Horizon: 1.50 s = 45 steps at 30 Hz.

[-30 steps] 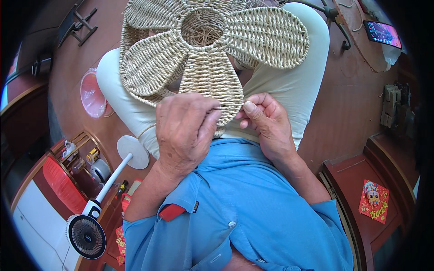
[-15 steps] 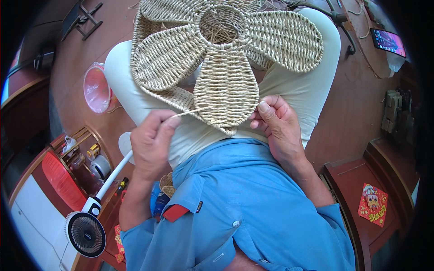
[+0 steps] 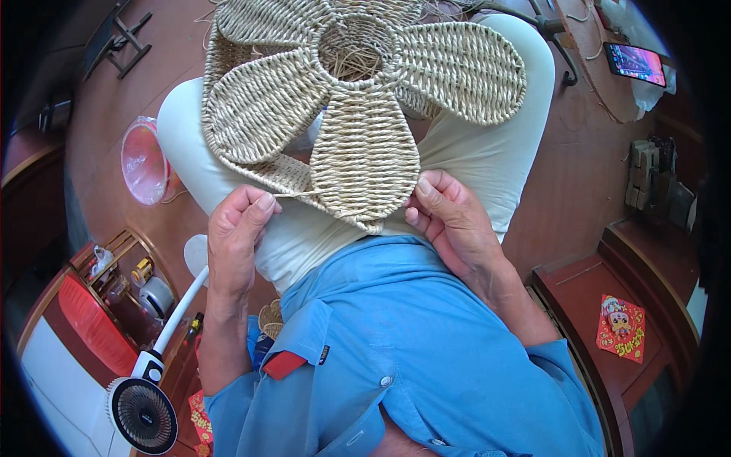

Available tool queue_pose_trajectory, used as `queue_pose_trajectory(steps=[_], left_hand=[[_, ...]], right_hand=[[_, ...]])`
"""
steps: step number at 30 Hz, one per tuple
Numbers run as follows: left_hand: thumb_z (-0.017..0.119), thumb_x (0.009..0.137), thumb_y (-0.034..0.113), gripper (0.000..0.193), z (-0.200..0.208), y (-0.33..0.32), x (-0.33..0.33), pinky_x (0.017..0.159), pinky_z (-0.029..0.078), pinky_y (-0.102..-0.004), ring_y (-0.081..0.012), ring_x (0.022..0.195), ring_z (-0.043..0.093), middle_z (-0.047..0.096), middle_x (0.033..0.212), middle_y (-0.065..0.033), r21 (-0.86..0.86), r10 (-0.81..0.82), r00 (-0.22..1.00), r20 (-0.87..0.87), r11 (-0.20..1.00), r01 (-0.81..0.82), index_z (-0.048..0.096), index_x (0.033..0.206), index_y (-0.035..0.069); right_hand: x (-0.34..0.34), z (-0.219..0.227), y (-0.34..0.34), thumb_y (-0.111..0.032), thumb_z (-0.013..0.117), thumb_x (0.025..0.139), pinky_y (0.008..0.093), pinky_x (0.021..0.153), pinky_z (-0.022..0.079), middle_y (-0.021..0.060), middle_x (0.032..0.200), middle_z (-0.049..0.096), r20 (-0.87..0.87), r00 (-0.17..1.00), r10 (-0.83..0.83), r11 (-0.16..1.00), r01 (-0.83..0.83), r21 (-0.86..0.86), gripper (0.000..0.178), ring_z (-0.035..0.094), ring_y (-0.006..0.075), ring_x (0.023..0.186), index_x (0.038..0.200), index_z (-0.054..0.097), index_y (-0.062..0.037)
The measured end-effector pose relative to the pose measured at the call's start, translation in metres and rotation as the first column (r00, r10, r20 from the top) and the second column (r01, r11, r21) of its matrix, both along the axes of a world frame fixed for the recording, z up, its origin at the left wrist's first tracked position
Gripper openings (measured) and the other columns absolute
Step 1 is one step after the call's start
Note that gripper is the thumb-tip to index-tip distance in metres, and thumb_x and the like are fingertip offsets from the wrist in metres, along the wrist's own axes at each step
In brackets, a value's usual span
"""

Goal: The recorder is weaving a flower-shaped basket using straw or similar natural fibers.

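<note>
A flower-shaped straw basket (image 3: 365, 152) rests on my lap, its woven petals spread round a round opening. Loose straw ends show inside that opening. To the left of the nearest petal, my left hand (image 3: 237, 228) pinches a thin straw strand (image 3: 293, 195) between thumb and forefinger. The strand runs toward the petal's lower left part. My right hand (image 3: 449, 217) is at that petal's right edge, thumb and forefinger pressed together against the rim. Whatever lies between those fingertips is too small to make out.
A white fan (image 3: 142, 411) on a stalk stands at lower left, near a wooden rack (image 3: 126, 266) of small items. Left of my knee is a pink plastic-covered bin (image 3: 145, 161). A lit phone (image 3: 636, 64) is at upper right; a red stool (image 3: 586, 293) stands lower right.
My left hand has shifted a little left and down, and the strand lies lower along the petal. My right hand stays at the petal's edge. The whole view has shifted slightly.
</note>
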<state>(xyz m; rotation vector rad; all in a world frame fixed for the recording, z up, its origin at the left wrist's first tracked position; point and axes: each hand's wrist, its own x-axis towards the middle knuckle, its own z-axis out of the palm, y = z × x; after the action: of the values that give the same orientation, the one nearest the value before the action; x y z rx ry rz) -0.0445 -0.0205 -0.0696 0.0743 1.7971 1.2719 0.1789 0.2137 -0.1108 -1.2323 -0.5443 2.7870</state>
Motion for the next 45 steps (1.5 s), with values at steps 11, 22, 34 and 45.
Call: queue_pose_trajectory(steps=[11,22,34,45], left_hand=[[0.073,0.111,0.026,0.028,0.001,0.013,0.016,0.063,0.031,-0.0247,-0.0016,0.072,0.04,0.053,0.076,0.0096,-0.141,-0.078,0.857,-0.51,0.99,0.006,0.069,0.096,0.003],[0.072,0.109,0.022,0.027,0.0,0.011,0.014,0.064,0.03,-0.0261,-0.0031,0.073,0.04,0.051,0.075,0.0088,-0.1,-0.042,0.9,-0.434,0.995,-0.001,0.067,0.091,0.003],[0.076,0.106,0.019,0.021,0.002,0.015,0.02,0.065,0.034,-0.0279,-0.0057,0.074,0.046,0.055,0.077,0.005,-0.18,-0.076,0.822,-0.564,0.983,-0.032,0.07,0.093,0.004],[0.089,0.086,0.009,0.036,0.006,0.076,0.049,0.084,0.045,-0.039,-0.0229,0.094,0.065,0.069,0.102,-0.0009,-0.135,-0.224,0.139,-0.965,0.871,0.472,0.081,0.12,0.014]], right_hand=[[-0.002,-0.001,0.003,-0.019,0.07,0.114,0.0279,0.096,0.061,0.0022,0.115,0.075,-0.022,0.999,0.049,0.989,-0.052,-0.14,0.014,0.069,0.0104,0.103,0.123,0.07,-0.0083],[-0.011,0.018,-0.009,-0.023,0.073,0.113,0.0269,0.093,0.064,0.0003,0.109,0.074,0.064,0.994,-0.086,0.99,0.093,-0.102,0.013,0.072,0.0104,0.101,0.119,0.069,-0.0121],[-0.018,0.044,-0.011,-0.019,0.07,0.115,0.0337,0.097,0.067,0.0078,0.115,0.077,0.152,0.985,-0.083,0.992,0.067,0.103,0.024,0.075,0.0151,0.107,0.13,0.073,-0.0007],[-0.016,0.037,-0.01,-0.02,0.071,0.114,0.0358,0.096,0.067,0.0092,0.121,0.079,0.132,0.991,-0.029,0.976,-0.001,0.218,0.025,0.077,0.0155,0.106,0.128,0.075,-0.0004]])
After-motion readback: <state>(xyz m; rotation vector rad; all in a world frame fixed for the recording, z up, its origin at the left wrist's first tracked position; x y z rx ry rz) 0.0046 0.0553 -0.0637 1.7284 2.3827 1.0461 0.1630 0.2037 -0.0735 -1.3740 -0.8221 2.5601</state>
